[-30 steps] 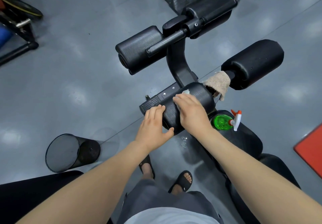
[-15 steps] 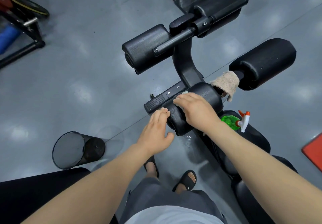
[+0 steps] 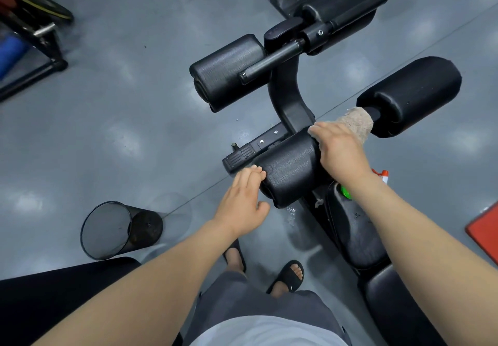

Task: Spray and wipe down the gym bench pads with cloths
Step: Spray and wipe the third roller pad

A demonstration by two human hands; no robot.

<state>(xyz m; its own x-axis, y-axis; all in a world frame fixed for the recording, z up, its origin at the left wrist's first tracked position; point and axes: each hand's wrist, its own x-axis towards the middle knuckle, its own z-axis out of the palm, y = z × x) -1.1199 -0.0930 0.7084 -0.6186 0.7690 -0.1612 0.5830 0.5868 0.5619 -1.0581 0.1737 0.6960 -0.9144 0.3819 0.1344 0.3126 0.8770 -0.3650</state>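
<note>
While the person stands over the foot end of the bench [image 3: 355, 238], both hands are on the nearest roller pad [image 3: 289, 170], a black cylinder lying crosswise at mid-picture.

Left hand [image 3: 242, 200]: its fingers [image 3: 253, 173] are pressed together and nearly straight, with the tips touching the upper edge of the pad's left end. The thumb is held apart below, near the pad's end face. This hand holds nothing.

Right hand [image 3: 342, 151]: it is laid palm down over the pad's right end, with the fingers [image 3: 323, 130] close together and following the curve of the top. A pale edge shows at the fingertips. Whether that is a wipe under the hand cannot be told.

Cloth [image 3: 358, 124]: tan and fuzzy, it is draped over the bar between this pad and the right-hand roller pad [image 3: 409, 95]. It touches the far side of the right hand. No grip on it is visible.

Spray bottle [image 3: 346, 192]: green, it stands on the bench seat just beside the near pad's right end and is largely hidden by the right forearm. Its white and orange nozzle [image 3: 384, 177] shows on the far side of the arm.

Upper left roller pad [image 3: 226, 73]: it sits well apart from both hands, with a bare bar projecting across it.

Floor [image 3: 134, 116]: grey, with wet marks below the near pad. A black mesh waste bin [image 3: 118, 230] sits on it, left of the left forearm. The person's feet, in black sandals [image 3: 289, 275], are beside the bench.
</note>
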